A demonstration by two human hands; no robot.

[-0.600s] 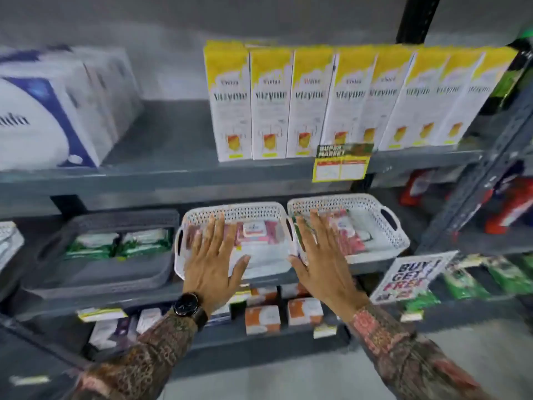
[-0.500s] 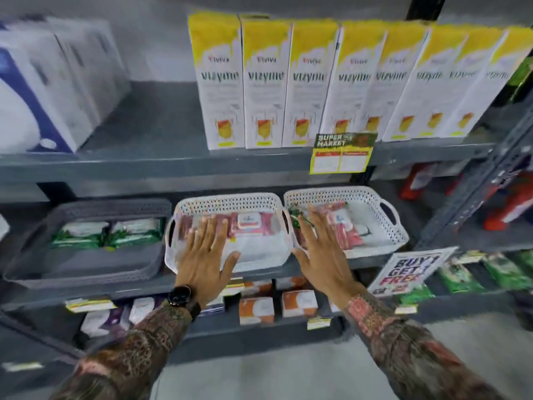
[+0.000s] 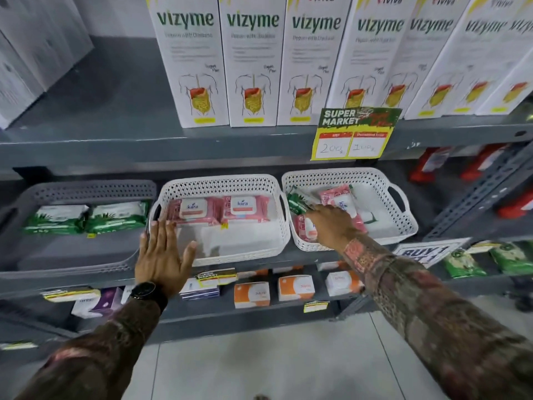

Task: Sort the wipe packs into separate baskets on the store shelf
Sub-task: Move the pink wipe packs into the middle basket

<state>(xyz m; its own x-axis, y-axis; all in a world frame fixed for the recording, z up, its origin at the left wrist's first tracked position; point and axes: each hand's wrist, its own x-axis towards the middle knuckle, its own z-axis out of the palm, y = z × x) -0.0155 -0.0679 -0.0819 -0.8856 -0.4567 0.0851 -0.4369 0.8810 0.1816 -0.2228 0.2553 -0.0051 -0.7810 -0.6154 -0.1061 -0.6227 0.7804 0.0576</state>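
Observation:
Three baskets stand side by side on the middle shelf. The grey basket (image 3: 86, 192) at the left holds two green wipe packs (image 3: 86, 217). The middle white basket (image 3: 219, 186) holds two pink wipe packs (image 3: 219, 209) at its back. The right white basket (image 3: 403, 220) holds a mixed pile: a green pack (image 3: 297, 200) and pink packs (image 3: 334, 194). My left hand (image 3: 163, 255) is spread flat with fingers apart at the front left corner of the middle basket. My right hand (image 3: 331, 226) reaches into the right basket, over the pile; its fingertips are hidden among the packs.
Tall white and yellow boxes (image 3: 253, 62) line the upper shelf, with a yellow price tag (image 3: 352, 137) hanging from its edge. Small orange and white boxes (image 3: 252, 294) fill the lower shelf. A slanted metal upright (image 3: 484, 194) and a promo sign (image 3: 427, 252) stand at the right.
The camera has moved closer to the shelf. My right hand has gone from hovering before the right basket to reaching inside it. My left hand stays spread at the middle basket's front.

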